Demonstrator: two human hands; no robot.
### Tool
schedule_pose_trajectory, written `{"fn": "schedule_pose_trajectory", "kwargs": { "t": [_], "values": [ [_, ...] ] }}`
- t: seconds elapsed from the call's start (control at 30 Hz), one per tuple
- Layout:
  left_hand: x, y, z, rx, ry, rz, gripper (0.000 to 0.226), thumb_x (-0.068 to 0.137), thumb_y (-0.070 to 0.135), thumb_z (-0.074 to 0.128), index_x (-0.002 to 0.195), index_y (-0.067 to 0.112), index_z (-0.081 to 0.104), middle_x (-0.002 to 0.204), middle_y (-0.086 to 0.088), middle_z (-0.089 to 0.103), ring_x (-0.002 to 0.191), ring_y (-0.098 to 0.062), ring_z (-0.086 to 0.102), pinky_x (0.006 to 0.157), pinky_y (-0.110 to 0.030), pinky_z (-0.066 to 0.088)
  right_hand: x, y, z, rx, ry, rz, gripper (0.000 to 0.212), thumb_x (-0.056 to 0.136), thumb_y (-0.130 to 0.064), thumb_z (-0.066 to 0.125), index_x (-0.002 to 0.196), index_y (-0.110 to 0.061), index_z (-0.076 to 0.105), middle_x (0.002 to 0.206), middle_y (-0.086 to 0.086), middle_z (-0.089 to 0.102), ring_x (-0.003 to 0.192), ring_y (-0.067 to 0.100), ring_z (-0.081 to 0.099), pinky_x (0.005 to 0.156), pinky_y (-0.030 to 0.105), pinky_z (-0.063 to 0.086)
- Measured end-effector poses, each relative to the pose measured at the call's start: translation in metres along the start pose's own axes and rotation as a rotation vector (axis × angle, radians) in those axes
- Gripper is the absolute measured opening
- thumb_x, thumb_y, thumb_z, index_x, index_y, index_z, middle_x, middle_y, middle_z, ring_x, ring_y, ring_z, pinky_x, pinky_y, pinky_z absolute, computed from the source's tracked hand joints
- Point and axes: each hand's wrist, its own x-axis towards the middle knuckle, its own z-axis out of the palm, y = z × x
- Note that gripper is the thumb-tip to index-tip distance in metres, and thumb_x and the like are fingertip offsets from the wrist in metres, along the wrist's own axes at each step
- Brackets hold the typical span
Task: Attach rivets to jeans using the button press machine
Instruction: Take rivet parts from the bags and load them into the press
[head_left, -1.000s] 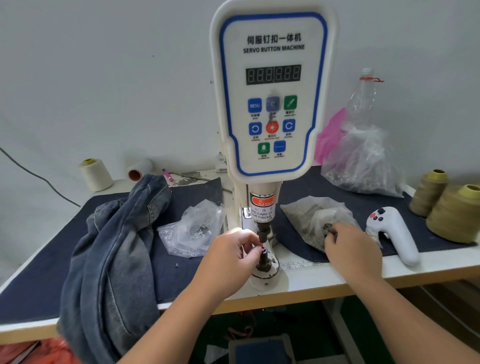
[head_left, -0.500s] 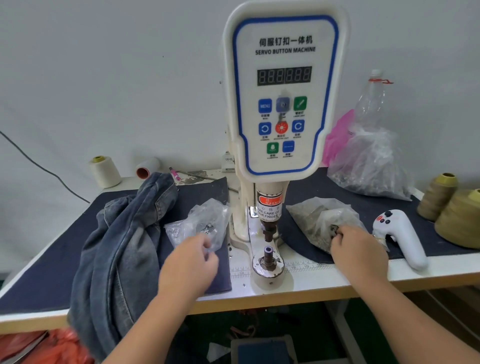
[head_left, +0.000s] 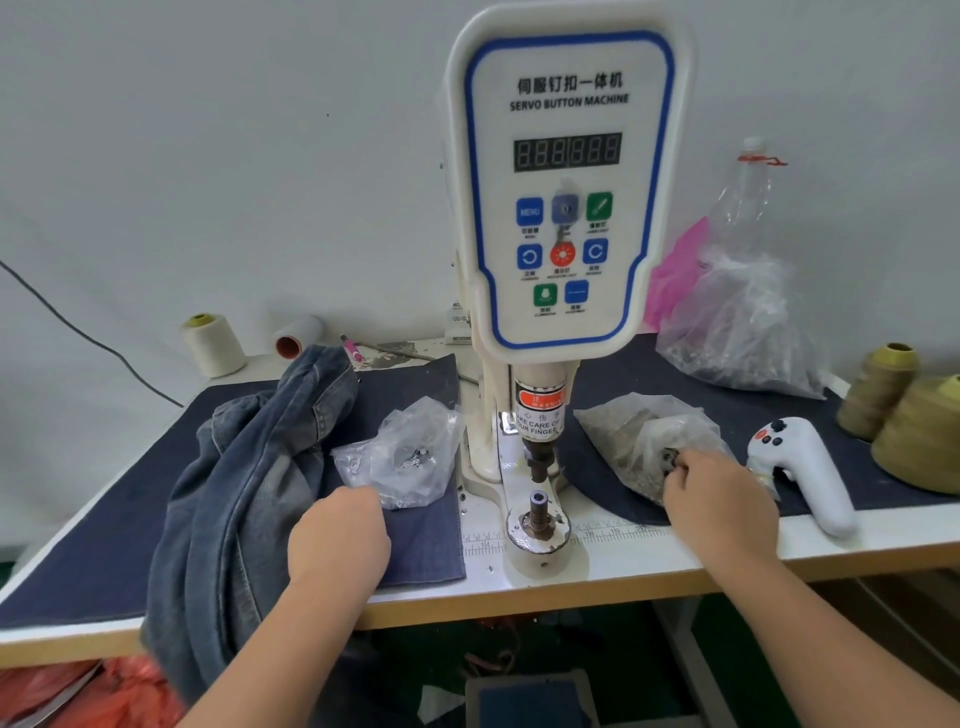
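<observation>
The jeans (head_left: 244, 499) lie heaped on the left of the tabletop (head_left: 613, 571), hanging over its front edge, not yet under the press (head_left: 561, 208). The lower die (head_left: 538, 512) stands bare of cloth, with the punch (head_left: 540, 457) raised above it.

A second ago the left hand (head_left: 340, 535) was at the die, fingers at its post; it has since drawn away leftward and now sits at the near edge of the small bag (head_left: 402, 457) of metal parts, just beside the jeans. Its fingers are curled under, and whether they pinch a part or the plastic cannot be told from behind. The right hand (head_left: 719, 499) has stayed at the right bag (head_left: 644, 441), fingertips curled in among the rivets at its mouth, seemingly picking one.

That shift suggests the die has just been loaded, or checked, and both hands are gathering parts. The cloth probably goes on next.
</observation>
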Motion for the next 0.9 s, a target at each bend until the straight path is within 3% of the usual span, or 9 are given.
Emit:
{"fn": "schedule_pose_trajectory", "kwargs": {
  "t": [0.13,0.27,0.4,0.5,0.63,0.73,0.9],
  "values": [
    [0.006,0.000,-0.001,-0.103,0.102,0.047,0.015,0.093,0.015,0.047,0.096,0.024,0.059,0.099,0.002,0.066,0.075,-0.016,0.047,0.063,-0.026,0.035,0.001,0.000,0.002,-0.006,0.000,0.007,0.032,0.092,-0.016,0.051,0.062,-0.019,0.045,0.062,-0.003,0.050,0.055,0.010,0.043,0.046,0.026,0.022],
    [0.022,0.014,-0.007,-0.577,0.197,0.133,0.010,0.095,0.019,0.058,0.091,0.027,0.064,0.084,0.011,0.066,0.072,-0.004,0.055,0.061,-0.019,0.037,0.001,0.001,0.002,-0.006,0.001,0.007,0.029,0.092,-0.016,0.051,0.064,-0.019,0.048,0.063,-0.003,0.051,0.055,0.010,0.043,0.046,0.025,0.022],
    [0.045,0.029,-0.009,-0.800,0.157,0.094,0.013,0.093,0.014,0.063,0.089,0.027,0.064,0.082,0.017,0.061,0.076,-0.001,0.056,0.066,-0.013,0.038,0.001,0.000,0.001,-0.013,-0.002,0.011,0.029,0.092,-0.017,0.052,0.064,-0.020,0.048,0.061,-0.005,0.049,0.054,0.009,0.042,0.045,0.024,0.022],
    [0.053,0.031,-0.003,-0.739,0.092,0.095,0.014,0.094,0.015,0.062,0.098,0.026,0.069,0.088,0.015,0.061,0.082,-0.006,0.058,0.076,-0.019,0.042,0.001,0.000,0.002,-0.013,-0.005,0.004,0.031,0.092,-0.017,0.052,0.062,-0.022,0.044,0.060,-0.005,0.047,0.054,0.008,0.041,0.046,0.025,0.021],
    [0.039,0.028,0.003,-0.709,-0.012,0.332,0.019,0.092,0.015,0.064,0.089,0.034,0.065,0.085,0.012,0.059,0.074,-0.001,0.053,0.065,-0.009,0.034,0.001,0.001,0.003,0.001,0.005,0.002,0.031,0.090,-0.015,0.052,0.061,-0.021,0.043,0.058,-0.004,0.047,0.052,0.009,0.041,0.045,0.024,0.020],
    [0.028,0.024,0.005,-0.622,-0.073,0.508,0.020,0.089,0.020,0.068,0.080,0.038,0.066,0.080,0.010,0.057,0.075,-0.001,0.053,0.065,-0.010,0.034,0.002,0.002,0.004,-0.001,0.002,0.002,0.029,0.090,-0.015,0.052,0.062,-0.018,0.047,0.058,-0.003,0.048,0.052,0.012,0.043,0.045,0.025,0.022],
    [0.024,0.026,0.003,-0.468,-0.134,0.578,0.008,0.091,0.031,0.066,0.093,0.032,0.074,0.084,0.013,0.055,0.077,-0.002,0.053,0.067,-0.016,0.036,0.001,0.003,0.004,0.003,0.002,0.000,0.028,0.090,-0.015,0.052,0.063,-0.017,0.049,0.058,-0.002,0.049,0.053,0.013,0.045,0.045,0.025,0.023]
  ]
}}
